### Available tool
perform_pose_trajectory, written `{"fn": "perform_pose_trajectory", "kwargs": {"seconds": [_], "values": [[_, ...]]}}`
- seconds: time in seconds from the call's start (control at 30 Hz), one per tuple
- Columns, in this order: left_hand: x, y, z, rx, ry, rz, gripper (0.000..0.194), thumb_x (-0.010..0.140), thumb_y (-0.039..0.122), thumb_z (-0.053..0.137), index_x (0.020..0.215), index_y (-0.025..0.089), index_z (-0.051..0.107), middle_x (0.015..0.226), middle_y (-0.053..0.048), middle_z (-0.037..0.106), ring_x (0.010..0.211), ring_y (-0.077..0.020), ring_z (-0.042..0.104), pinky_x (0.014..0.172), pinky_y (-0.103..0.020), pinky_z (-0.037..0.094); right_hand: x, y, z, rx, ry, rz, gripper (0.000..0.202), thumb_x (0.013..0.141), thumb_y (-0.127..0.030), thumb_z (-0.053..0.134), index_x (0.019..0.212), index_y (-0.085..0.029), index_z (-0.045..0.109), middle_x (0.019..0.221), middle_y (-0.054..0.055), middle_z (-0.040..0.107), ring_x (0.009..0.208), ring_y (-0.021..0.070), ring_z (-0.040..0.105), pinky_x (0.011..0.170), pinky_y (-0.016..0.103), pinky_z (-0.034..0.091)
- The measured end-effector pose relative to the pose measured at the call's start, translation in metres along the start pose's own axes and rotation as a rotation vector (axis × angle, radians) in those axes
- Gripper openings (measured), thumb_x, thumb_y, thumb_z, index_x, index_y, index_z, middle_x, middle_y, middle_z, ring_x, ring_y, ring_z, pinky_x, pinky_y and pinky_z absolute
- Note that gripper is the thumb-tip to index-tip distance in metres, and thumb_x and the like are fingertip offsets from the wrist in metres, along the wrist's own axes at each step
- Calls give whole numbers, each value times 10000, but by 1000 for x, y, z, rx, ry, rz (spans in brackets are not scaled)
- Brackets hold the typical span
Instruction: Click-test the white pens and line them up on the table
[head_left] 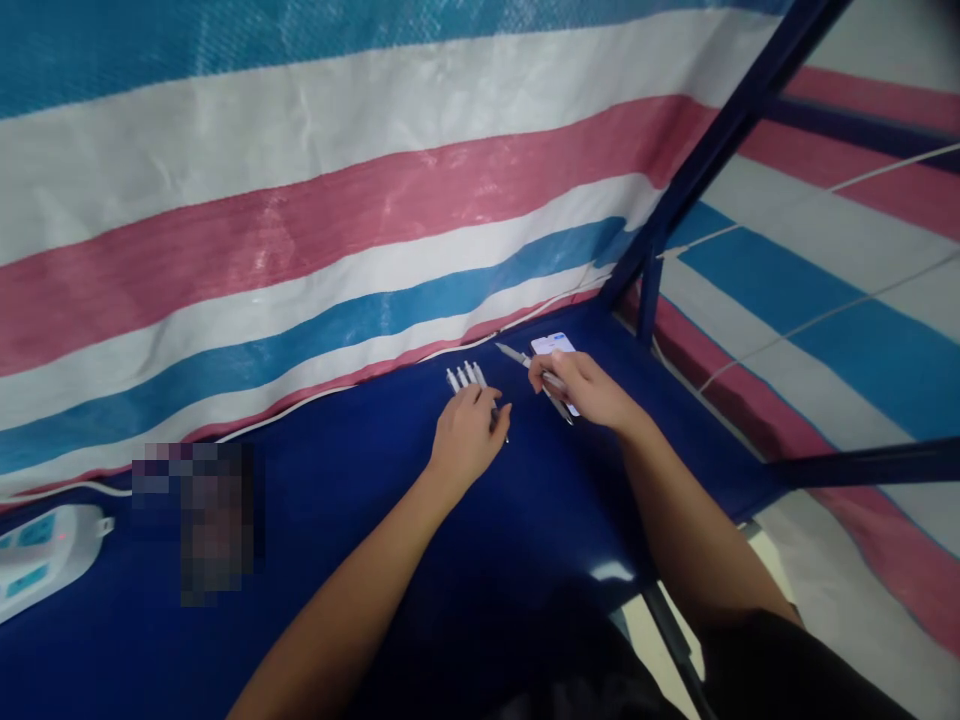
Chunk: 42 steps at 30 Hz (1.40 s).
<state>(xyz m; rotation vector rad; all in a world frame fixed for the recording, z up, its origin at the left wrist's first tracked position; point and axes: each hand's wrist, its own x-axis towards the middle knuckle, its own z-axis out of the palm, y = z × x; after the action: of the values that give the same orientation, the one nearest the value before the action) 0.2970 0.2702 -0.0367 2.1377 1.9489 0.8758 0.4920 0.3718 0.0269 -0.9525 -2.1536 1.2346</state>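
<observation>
Several white pens (pixel 466 375) lie side by side on the dark blue table (pixel 322 520), their upper ends pointing toward the striped sheet. My left hand (pixel 469 430) rests over their lower parts with its fingers bent, thumb apart; the fingertips partly hide what they touch. To the right, my right hand (pixel 581 388) is closed on a grey-white pen (pixel 514 353), whose tip points up and left. Beneath that hand lies a phone with a lit screen (pixel 553 344). Another pen (pixel 561 408) shows just below the right fingers, beside the phone.
A striped red, white and blue sheet (pixel 300 230) hangs behind the table, with a white cable (pixel 315 397) along its foot. A white power strip (pixel 64 560) sits at far left, near a blurred-out patch. Blue frame bars (pixel 697 150) stand at right.
</observation>
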Motion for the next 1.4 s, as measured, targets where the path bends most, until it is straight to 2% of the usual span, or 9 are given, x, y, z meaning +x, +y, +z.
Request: {"fn": "perform_pose_trajectory", "kwargs": {"seconds": [0.1,0.27,0.43,0.5,0.67,0.8,0.97,1.27,1.4], "values": [[-5,-10,4,4,51,73,186,1087,278,587,1113,169,737,1006,-110,708,940,-280,697,885,-428,580,2,6,-4,164,46,12,951,967,-970,100,721,-218,627,505,-29,383,468,139,354,534,325,277],[-9,-14,3,45,82,126,225,1055,193,585,1188,177,767,1088,-137,705,1023,-305,659,894,-450,551,6,11,-11,480,18,24,967,887,-1046,147,967,-232,662,629,-6,556,448,136,385,448,313,253],[-7,-12,3,38,47,156,350,991,81,592,1265,205,769,1368,-154,700,1279,-354,618,1033,-516,531,7,10,-12,564,122,-95,763,814,-942,676,1121,-245,628,716,-14,674,497,128,492,467,288,315],[-6,-12,3,44,7,170,378,985,63,581,1282,206,767,1388,-149,704,1320,-354,613,1083,-537,515,5,8,-11,488,151,-66,626,856,-790,779,1107,-234,641,660,-26,670,489,123,490,497,289,338],[-7,-13,2,76,-31,196,320,992,68,579,1216,180,780,1403,-149,709,1349,-346,615,1114,-526,500,5,3,2,7,158,44,550,1021,-718,594,909,-196,724,467,-51,512,450,135,453,546,309,346],[-3,-9,-1,112,-22,158,208,1019,151,604,1149,186,762,1309,-151,720,1281,-347,637,1049,-501,522,11,5,19,-421,174,61,500,1044,-585,639,722,-203,623,615,8,603,626,167,559,637,319,344],[17,-6,3,195,-18,21,401,960,436,760,1201,122,694,1159,-229,719,1144,-427,663,991,-561,531,17,9,36,-778,113,270,237,1038,-416,706,983,-185,719,979,124,783,902,273,701,733,350,410],[60,-2,-1,131,-184,-251,226,905,336,719,735,189,698,833,-185,773,937,-414,769,985,-558,500,8,-4,39,-787,126,199,128,1090,-261,577,1106,-174,670,1177,180,781,1077,308,723,846,366,472],[58,-2,-12,-392,-36,-374,189,891,354,713,765,215,686,715,-65,724,727,-266,714,745,-373,517,0,-19,42,-564,107,150,385,1174,-451,412,979,-202,631,1077,146,776,1015,283,717,813,353,436]]}}
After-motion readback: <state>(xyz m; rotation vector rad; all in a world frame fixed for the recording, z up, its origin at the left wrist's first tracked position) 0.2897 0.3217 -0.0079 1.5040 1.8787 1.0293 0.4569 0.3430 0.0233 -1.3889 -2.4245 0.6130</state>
